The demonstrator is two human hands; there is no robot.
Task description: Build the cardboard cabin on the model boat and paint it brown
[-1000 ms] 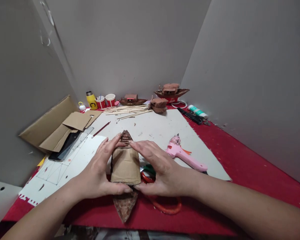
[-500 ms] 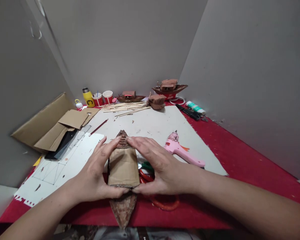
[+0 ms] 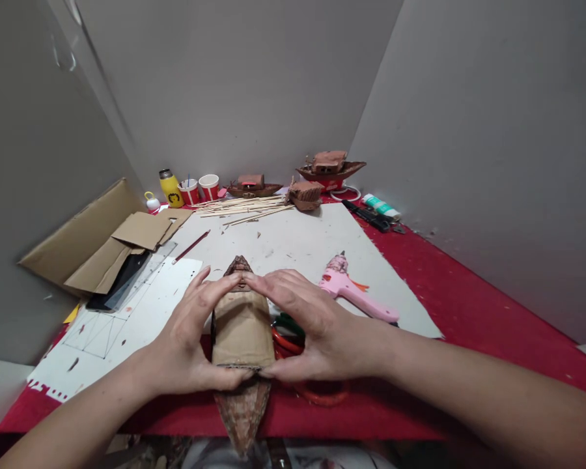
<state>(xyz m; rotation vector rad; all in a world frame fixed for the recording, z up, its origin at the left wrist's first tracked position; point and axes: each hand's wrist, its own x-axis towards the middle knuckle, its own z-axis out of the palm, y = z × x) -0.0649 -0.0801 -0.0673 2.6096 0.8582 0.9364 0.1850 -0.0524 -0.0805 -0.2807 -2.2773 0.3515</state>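
Note:
A brown model boat (image 3: 241, 407) points toward me over the table's front edge, with a curved tan cardboard cover (image 3: 244, 329) across its middle. My left hand (image 3: 195, 332) grips the cover from the left, fingers at its far end and thumb at its near end. From the right, my right hand (image 3: 312, 319) holds it the same way, and the two thumbs nearly meet. Partly hidden behind my right hand lie scissors with red-orange handles (image 3: 327, 394) and something with a green handle (image 3: 289, 324). To the right rests a pink hot glue gun (image 3: 354, 293).
Cardboard pieces (image 3: 97, 238) lie at the left beside a drawn-on paper sheet (image 3: 102, 332) and a pencil (image 3: 191, 246). Farther back are thin wooden sticks (image 3: 244, 208), a finished boat (image 3: 329, 170), paper cups (image 3: 209, 187), a yellow bottle (image 3: 170, 189) and a black cutter (image 3: 366, 216).
The boat has tilted slightly and its near tip sits a little lower in view. My fingertips have drawn closer together at the cover's far end.

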